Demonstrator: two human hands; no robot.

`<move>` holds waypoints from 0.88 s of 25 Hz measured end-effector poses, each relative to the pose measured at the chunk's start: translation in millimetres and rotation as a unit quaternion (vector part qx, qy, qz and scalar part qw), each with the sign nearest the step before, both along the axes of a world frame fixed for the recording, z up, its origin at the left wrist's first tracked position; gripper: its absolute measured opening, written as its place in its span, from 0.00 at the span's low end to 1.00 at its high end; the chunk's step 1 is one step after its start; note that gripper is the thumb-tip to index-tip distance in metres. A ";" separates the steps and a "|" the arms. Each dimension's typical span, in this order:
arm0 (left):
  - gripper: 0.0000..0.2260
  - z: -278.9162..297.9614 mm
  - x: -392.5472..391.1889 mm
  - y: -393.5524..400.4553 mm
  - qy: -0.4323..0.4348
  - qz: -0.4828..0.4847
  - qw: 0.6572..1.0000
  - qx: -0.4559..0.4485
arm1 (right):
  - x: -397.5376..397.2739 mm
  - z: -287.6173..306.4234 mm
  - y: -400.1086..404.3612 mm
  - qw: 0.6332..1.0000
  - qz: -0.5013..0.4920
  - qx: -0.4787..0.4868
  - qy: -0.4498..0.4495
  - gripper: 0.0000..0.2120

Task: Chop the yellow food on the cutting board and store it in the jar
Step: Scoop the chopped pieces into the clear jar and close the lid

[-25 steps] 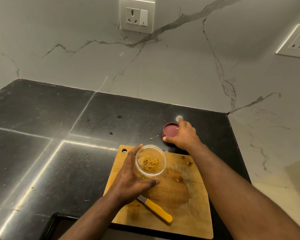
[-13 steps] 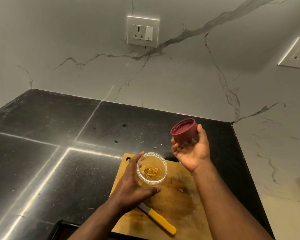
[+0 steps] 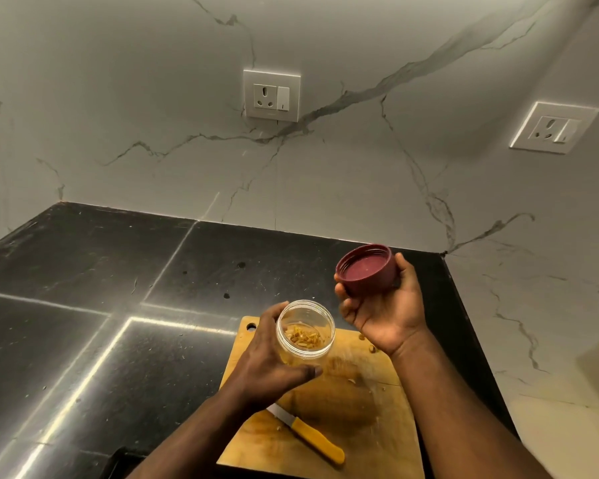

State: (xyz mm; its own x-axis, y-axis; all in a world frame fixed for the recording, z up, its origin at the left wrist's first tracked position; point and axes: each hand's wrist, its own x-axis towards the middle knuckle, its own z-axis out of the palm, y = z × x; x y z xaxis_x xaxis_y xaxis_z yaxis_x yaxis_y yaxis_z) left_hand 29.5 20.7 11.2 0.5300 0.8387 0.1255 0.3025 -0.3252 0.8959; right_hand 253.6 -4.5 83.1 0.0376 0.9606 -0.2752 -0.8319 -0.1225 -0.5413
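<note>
While the chopped yellow food (image 3: 305, 338) already sits in the bottom of the clear jar (image 3: 306, 329), I read this as the closing step: chopping looks done and what remains is capping. My left hand (image 3: 272, 361) is curled round the jar from its left side, thumb across the near wall, holding it just above the far left corner of the cutting board (image 3: 370, 420). My right hand (image 3: 382, 305) grips the dark red lid (image 3: 367, 273) by its rim, up and to the right of the jar and apart from it, with the lid's hollow side tilted toward me. A yellow-handled knife (image 3: 308, 435) lies on the near part of the board, toward me from the jar, untouched. A few yellow crumbs remain on the board to the right of the jar. Next, I judge, the lid must be turned hollow side down, brought level over the jar's mouth, seated squarely on the thread and twisted while the left hand keeps the jar from turning. All of it sits on the black bench (image 3: 118, 305).
</note>
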 end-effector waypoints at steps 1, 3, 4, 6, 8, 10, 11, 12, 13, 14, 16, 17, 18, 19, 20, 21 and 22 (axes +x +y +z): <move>0.44 1.2 0.4 -0.3 -0.003 -0.003 1.000 0.003 | -1.9 1.9 -2.3 0.999 -0.006 -0.001 -0.036 0.39; 0.44 3.7 -0.3 -0.9 -0.011 -0.003 1.000 0.004 | -2.7 11.9 -7.4 0.983 -0.017 0.008 -0.183 0.39; 0.44 5.0 -1.1 -1.4 -0.015 -0.003 1.000 0.001 | -3.6 19.4 -11.2 0.956 -0.004 0.014 -0.291 0.39; 0.44 6.6 -2.7 -1.7 -0.024 -0.010 1.000 -0.010 | -7.2 34.4 -19.3 0.859 0.057 0.028 -0.508 0.39; 0.45 7.5 -3.2 -1.3 -0.032 -0.020 0.999 -0.025 | -12.9 46.0 -24.6 0.750 0.134 0.052 -0.646 0.42; 0.47 8.3 -2.7 -0.5 -0.029 -0.026 0.999 -0.033 | -18.9 53.8 -27.8 0.670 0.198 0.075 -0.712 0.43; 0.48 9.0 -2.2 -0.1 -0.024 -0.027 0.999 -0.035 | -20.5 56.5 -28.8 0.646 0.216 0.081 -0.727 0.43; 0.49 9.9 -1.8 0.2 -0.022 -0.029 0.999 -0.033 | -21.8 59.5 -29.3 0.635 0.227 0.085 -0.734 0.44; 0.48 10.8 -1.4 0.8 -0.023 -0.032 0.999 -0.029 | -22.5 63.0 -29.4 0.631 0.236 0.086 -0.734 0.44; 0.47 11.8 -1.1 1.0 -0.025 -0.036 0.999 -0.022 | -22.9 66.8 -29.1 0.628 0.245 0.086 -0.733 0.44; 0.45 14.4 -0.5 0.9 -0.028 -0.041 0.999 -0.017 | -22.2 73.0 -27.3 0.616 0.266 0.089 -0.737 0.44; 0.45 15.7 -0.5 0.6 -0.029 -0.042 0.999 -0.017 | -21.8 75.6 -26.3 0.608 0.276 0.091 -0.739 0.44; 0.45 17.2 -0.5 0.2 -0.029 -0.041 0.999 -0.016 | -21.3 77.2 -25.2 0.602 0.284 0.093 -0.741 0.44; 0.44 18.9 -0.6 -0.2 -0.026 -0.040 0.999 -0.012 | -21.0 78.5 -24.3 0.596 0.291 0.092 -0.743 0.44; 0.44 20.6 -0.5 -0.5 -0.022 -0.037 0.999 -0.006 | -20.7 79.1 -23.6 0.589 0.295 0.088 -0.747 0.44; 0.44 22.0 -0.4 -0.8 -0.019 -0.035 0.999 -0.002 | -21.3 79.2 -22.9 0.578 0.293 0.084 -0.757 0.44; 0.43 22.5 -0.1 -0.9 -0.018 -0.033 0.999 0.002 | -23.2 79.0 -22.5 0.565 0.281 0.079 -0.771 0.43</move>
